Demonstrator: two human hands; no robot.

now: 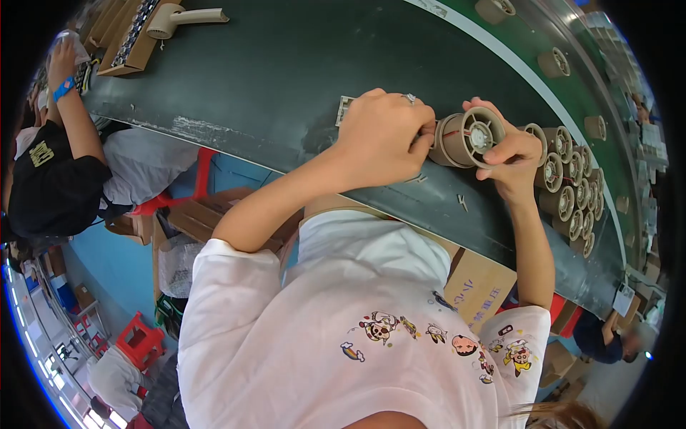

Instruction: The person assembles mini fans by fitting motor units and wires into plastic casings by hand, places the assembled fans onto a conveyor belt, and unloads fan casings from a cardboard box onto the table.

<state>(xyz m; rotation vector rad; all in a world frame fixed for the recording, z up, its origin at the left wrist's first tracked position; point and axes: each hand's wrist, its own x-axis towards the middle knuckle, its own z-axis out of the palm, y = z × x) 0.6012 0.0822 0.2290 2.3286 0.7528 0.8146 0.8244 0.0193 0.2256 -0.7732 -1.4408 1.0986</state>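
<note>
The grip of the right hand (509, 146) is closed around a beige cylindrical part (468, 137), thumb and fingers wrapped about its rim so that its round open face with a pale hub shows toward the camera. The left hand (382, 136) is curled shut against the other end of the same part, fingertips pinched at its edge; what it pinches there is hidden, possibly a thin red wire, since a red line runs along the part's side. A ring (410, 98) sits on one finger of the left hand. The part is held just above the dark table (271, 79), beside a cluster of like beige parts (572, 189) standing close together on the table to the right. A small pale rectangular piece (345, 109) lies on the table, partly behind the left hand. Farther off, a beige hair dryer (182, 17) rests by a cardboard tray (132, 43). Another person's arm with a blue wristband (63, 89) reaches near that tray.
</note>
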